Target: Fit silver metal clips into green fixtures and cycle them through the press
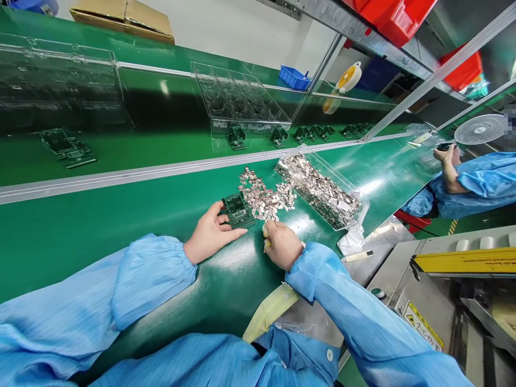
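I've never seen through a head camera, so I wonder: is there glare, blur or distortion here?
Head view: white glare on the green worktop near the left hand and right of the clear tray; head view: the held circuit board looks fairly crisp; head view: the blue sleeves loom large toward the lower corners, perhaps wide-angle stretch.

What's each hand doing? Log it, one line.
left hand: holding circuit board; right hand: beside metal pieces, grip unclear; tray: more metal pieces

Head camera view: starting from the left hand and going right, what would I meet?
Left hand → green circuit board in its grasp → right hand → clear tray holding small metal pieces → another person's hand.
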The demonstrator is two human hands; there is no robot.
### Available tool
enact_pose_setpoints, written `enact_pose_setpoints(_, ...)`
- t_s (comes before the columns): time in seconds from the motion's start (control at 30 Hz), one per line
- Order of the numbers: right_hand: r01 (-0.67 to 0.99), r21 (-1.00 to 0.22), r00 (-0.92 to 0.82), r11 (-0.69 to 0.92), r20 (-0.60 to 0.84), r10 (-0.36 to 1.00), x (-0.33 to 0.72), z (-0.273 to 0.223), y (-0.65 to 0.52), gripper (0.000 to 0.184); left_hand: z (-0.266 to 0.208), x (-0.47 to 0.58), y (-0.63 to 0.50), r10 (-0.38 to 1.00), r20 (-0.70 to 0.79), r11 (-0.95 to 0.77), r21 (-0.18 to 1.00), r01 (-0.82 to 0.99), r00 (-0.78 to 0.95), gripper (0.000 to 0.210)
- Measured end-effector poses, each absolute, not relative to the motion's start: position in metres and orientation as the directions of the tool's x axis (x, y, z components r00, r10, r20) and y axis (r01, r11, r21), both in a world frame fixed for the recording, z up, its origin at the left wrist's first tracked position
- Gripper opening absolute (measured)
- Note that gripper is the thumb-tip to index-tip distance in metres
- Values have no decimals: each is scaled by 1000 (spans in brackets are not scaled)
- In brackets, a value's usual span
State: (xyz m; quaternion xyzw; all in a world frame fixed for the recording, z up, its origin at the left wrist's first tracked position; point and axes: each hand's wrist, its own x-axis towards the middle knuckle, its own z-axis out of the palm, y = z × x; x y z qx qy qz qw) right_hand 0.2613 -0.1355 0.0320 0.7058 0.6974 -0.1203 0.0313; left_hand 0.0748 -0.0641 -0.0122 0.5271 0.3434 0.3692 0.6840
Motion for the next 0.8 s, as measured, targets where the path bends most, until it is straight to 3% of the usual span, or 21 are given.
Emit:
enact_pose_setpoints(0.2, 963, -266, 4, -37, -120, 993, 264, 46, -152, 23, -13, 74, -65, 866, -84, 184, 970, -158, 493, 70)
enact_pose_setpoints(0.37, 709, -705, 138, 15, 159, 978, 273, 52, -191, 14, -11, 74, -70, 847, -60, 177, 969, -174, 528, 66)
enact_pose_setpoints(0.5, 475, -880, 291, 18, 176, 941, 271, 35, -214, 4, -7, 85, -86, 851, -26, 167, 960, -225, 524, 62)
enact_pose_setpoints(0.6, 437, -899, 381, 23, 208, 901, 260, 25, -223, 3, -5, 104, -107, 856, -65, 222, 942, -252, 512, 56)
enact_pose_setpoints(0.8, 742, -666, 346, 75, 476, 809, 238, 19, -232, 16, -3, 144, -140, 845, -149, 344, 886, -310, 513, 56)
